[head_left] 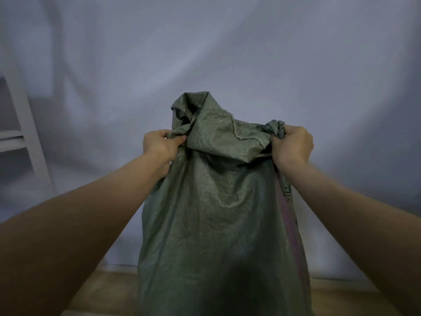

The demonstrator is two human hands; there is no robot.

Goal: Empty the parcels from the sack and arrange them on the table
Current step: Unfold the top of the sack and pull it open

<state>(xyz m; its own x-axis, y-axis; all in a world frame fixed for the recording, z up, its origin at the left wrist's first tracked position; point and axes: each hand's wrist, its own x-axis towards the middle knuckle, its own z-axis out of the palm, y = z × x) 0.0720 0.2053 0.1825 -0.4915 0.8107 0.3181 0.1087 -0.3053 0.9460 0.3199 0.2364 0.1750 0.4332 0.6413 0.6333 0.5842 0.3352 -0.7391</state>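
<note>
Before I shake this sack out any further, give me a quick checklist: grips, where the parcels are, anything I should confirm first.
1. Left hand grips the sack at its upper edge: ok.
2. Right hand grips a bunched corner of the sack: ok.
3. Sack held up, hanging between both hands: ok.
4. Parcels out of the sack: cannot tell, none visible.
5. Table under the sack: cannot tell, only a brown surface shows at the bottom edge.
6. White frame at left stands apart from the sack: ok.
</note>
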